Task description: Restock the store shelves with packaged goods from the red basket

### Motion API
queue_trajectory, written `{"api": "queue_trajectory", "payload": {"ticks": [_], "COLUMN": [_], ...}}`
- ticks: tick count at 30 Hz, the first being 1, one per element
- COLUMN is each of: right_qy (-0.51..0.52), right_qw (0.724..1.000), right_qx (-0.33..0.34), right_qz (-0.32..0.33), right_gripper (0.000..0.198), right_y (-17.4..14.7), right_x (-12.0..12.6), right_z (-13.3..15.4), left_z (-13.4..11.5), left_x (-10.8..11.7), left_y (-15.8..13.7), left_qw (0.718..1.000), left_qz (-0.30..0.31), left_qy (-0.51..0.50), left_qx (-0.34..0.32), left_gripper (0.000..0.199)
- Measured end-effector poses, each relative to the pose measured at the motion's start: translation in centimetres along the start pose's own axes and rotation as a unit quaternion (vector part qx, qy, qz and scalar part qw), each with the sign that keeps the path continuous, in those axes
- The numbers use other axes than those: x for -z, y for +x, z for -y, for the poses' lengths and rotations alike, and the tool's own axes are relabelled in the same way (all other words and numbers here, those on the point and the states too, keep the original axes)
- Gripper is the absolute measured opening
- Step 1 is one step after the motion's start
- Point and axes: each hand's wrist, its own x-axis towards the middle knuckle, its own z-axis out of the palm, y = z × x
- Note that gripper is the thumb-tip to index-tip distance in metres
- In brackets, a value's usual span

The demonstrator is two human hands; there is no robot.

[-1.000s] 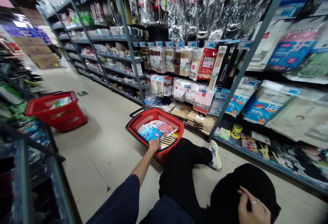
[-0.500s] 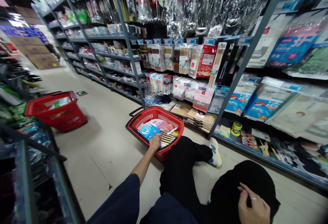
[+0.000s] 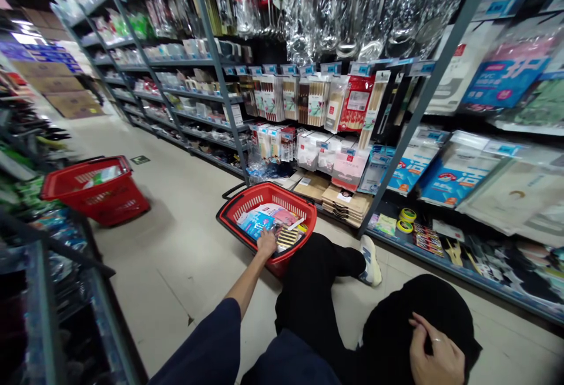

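Note:
My left hand reaches into a red shopping basket on the floor in front of me. Its fingers are closed at a small dark item among the packages, too small to make out. Beside them lie a blue package, a pink package and a black-and-cream striped pack. My right hand rests on my bent right knee, loosely curled with thumb and forefinger together, and nothing shows in it. A ring is on one of its fingers.
Another red basket stands on the floor at left. A shelf rack on the right carries packaged chopsticks, gloves and hanging utensils. A dark display rack borders the left side. My shoe is near the shelf base.
My left hand has shifted very slightly within the basket, its fingers now over the edge of the blue package. My right hand stays on the knee.

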Motion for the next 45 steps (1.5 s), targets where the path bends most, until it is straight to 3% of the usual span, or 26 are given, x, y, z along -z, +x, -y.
{"api": "queue_trajectory", "payload": {"ticks": [5, 10, 12, 14, 16, 17, 18, 19, 21, 22, 24, 26, 28, 29, 31, 33, 34, 35, 37, 40, 45], "right_qy": [0.0, 0.003, 0.017, 0.06, 0.156, 0.223, 0.298, 0.375, 0.507, 0.555, 0.598, 0.59, 0.556, 0.536, 0.507, 0.5, 0.503, 0.508, 0.528, 0.537, 0.488], "right_qw": [1.0, 0.999, 0.999, 0.998, 0.974, 0.945, 0.904, 0.854, 0.765, 0.736, 0.708, 0.708, 0.717, 0.722, 0.728, 0.731, 0.732, 0.733, 0.728, 0.733, 0.775], "right_qx": [0.012, 0.033, 0.026, -0.031, -0.15, -0.219, -0.281, -0.324, -0.339, -0.321, -0.296, -0.314, -0.37, -0.4, -0.439, -0.443, -0.435, -0.423, -0.399, -0.378, -0.357], "right_qz": [-0.004, -0.02, -0.011, 0.017, 0.063, 0.093, 0.126, 0.158, 0.207, 0.218, 0.231, 0.228, 0.199, 0.175, 0.142, 0.138, 0.147, 0.158, 0.177, 0.178, 0.183], "right_gripper": [0.038, 0.033, 0.034, 0.038, 0.041, 0.042, 0.044, 0.047, 0.058, 0.067, 0.076, 0.071, 0.061, 0.058, 0.059, 0.061, 0.061, 0.059, 0.055, 0.05, 0.048], "right_y": [-0.2, -0.1, 0.0, 0.2, 0.3, 0.3, 0.4, 0.5, 0.8, 1.0, 1.2, 0.9, 0.4, 0.1, -0.2, -0.2, -0.2, -0.1, -0.1, -0.6, -1.4], "right_x": [-0.2, 0.0, 0.3, 0.3, -0.2, -0.6, -1.2, -1.8, -3.1, -3.6, -4.1, -3.9, -3.5, -3.3, -3.1, -3.0, -3.0, -3.0, -3.0, -3.4, -4.2], "right_z": [-0.2, -0.3, 0.0, 0.9, 2.7, 3.8, 5.0, 6.1, 7.9, 8.4, 8.6, 8.0, 7.0, 6.6, 5.9, 5.8, 5.9, 6.0, 6.2, 6.2, 5.6], "left_z": [-0.5, -0.4, 0.1, 0.3, -0.4, -1.3, -2.4, -3.7, -6.9, -8.4, -11.0, -12.4, -12.8, -12.7, -12.7, -13.1, -13.5, -14.1, -15.2, -16.0, -14.6], "left_x": [2.0, 5.8, 7.4, 8.6, 8.9, 8.7, 8.2, 7.5, 5.8, 5.0, 3.6, 2.7, 2.3, 2.1, 1.6, 1.0, 0.6, 0.3, -0.2, -1.3, -3.9], "left_y": [-1.5, -4.3, -6.5, -9.4, -12.7, -14.4, -16.1, -17.7, -21.2, -22.9, -26.1, -28.3, -29.2, -29.2, -28.4, -27.2, -26.5, -25.9, -24.9, -24.4, -24.8], "left_qw": [0.981, 0.918, 0.868, 0.763, 0.61, 0.544, 0.501, 0.465, 0.401, 0.372, 0.331, 0.336, 0.386, 0.428, 0.557, 0.686, 0.723, 0.736, 0.714, 0.682, 0.657], "left_qz": [-0.142, -0.278, -0.33, -0.333, -0.231, -0.145, -0.049, 0.051, 0.248, 0.334, 0.465, 0.55, 0.623, 0.647, 0.619, 0.501, 0.435, 0.386, 0.344, 0.334, 0.349], "left_qy": [-0.135, -0.281, -0.366, -0.55, -0.756, -0.824, -0.861, -0.876, -0.856, -0.829, -0.766, -0.708, -0.647, -0.612, -0.553, -0.527, -0.533, -0.55, -0.6, -0.64, -0.667], "left_qx": [-0.006, 0.033, 0.065, 0.07, 0.052, 0.055, 0.077, 0.116, 0.21, 0.251, 0.296, 0.289, 0.212, 0.155, 0.043, -0.039, -0.062, -0.081, -0.112, -0.118, -0.041], "left_gripper": [0.047, 0.028, 0.031, 0.034, 0.034, 0.03, 0.024, 0.019, 0.025, 0.031, 0.037, 0.037, 0.046, 0.059, 0.089, 0.099, 0.096, 0.088, 0.074, 0.071, 0.066]}}
